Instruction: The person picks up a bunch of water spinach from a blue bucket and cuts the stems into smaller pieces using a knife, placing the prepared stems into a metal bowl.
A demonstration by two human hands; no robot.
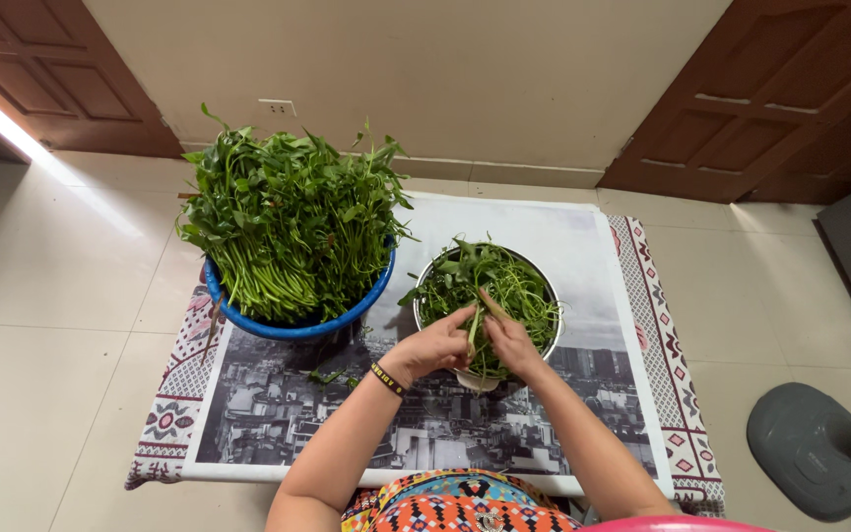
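My left hand [432, 346] and my right hand [511, 342] meet over the near rim of a metal bowl [550, 284] and together grip one green vegetable stem [475, 330], which hangs down between them. The bowl holds cut green stems and leaves [490, 281]. To its left stands a blue basin [297, 325] heaped with long leafy green stalks [288, 222]. A dark beaded bracelet [387, 378] sits on my left wrist.
Both vessels rest on a large printed city-picture sheet [278, 414] laid over a patterned mat [667, 365] on the tiled floor. A few leaf scraps [327, 376] lie near the basin. A grey fan base [812, 448] stands at the right, with wooden doors behind.
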